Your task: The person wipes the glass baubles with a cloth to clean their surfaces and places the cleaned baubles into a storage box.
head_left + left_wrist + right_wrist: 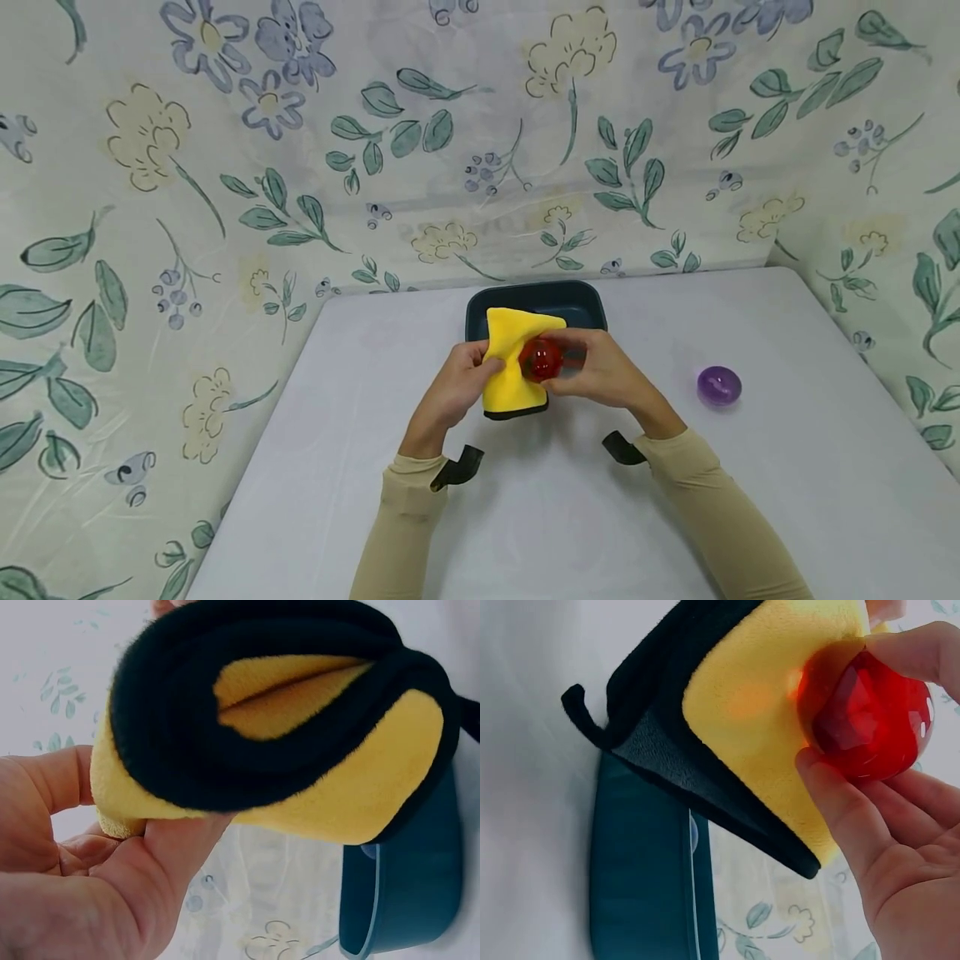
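Observation:
My left hand grips a folded yellow cloth with dark edging, thumb on its near face. In the left wrist view the dark border curls around the folds. Between thumb and fingertips my right hand pinches a shiny, see-through red ball, which touches the cloth. In the right wrist view the red ball lies against the cloth's yellow side, and a small dark loop sticks out at one corner. Both hands are above the table, in front of the dark teal tray.
A see-through purple ball-like piece lies on the white table, right of my right hand. The tray stands near the table's back edge, partly hidden by the cloth and hands. Flower-patterned sheeting rises behind and at both sides.

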The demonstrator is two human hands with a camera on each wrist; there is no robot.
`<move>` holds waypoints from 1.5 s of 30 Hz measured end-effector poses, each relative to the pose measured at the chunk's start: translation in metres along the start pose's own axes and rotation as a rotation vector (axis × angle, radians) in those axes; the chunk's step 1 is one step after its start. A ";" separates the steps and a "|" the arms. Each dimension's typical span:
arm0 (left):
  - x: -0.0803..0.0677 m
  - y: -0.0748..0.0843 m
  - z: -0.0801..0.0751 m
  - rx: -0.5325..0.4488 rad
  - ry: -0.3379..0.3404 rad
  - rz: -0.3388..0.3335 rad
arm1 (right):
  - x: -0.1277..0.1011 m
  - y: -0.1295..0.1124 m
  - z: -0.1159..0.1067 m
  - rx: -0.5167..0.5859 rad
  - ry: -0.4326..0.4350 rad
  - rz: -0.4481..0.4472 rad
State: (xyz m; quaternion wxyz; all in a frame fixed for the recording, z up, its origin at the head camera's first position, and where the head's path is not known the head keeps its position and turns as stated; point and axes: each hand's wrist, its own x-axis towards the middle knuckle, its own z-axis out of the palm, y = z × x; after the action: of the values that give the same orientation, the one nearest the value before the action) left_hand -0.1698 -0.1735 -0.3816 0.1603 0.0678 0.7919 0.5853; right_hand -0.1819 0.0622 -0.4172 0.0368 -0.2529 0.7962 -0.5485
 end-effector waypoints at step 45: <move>-0.001 0.001 0.002 -0.027 -0.024 -0.021 | 0.000 0.005 -0.010 -0.113 0.052 -0.019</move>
State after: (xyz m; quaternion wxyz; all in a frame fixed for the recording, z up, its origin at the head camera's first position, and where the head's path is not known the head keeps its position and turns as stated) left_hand -0.1679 -0.1717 -0.3815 0.1770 0.0644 0.7826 0.5934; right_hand -0.1873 0.0726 -0.4178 -0.0032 -0.2480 0.8240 -0.5094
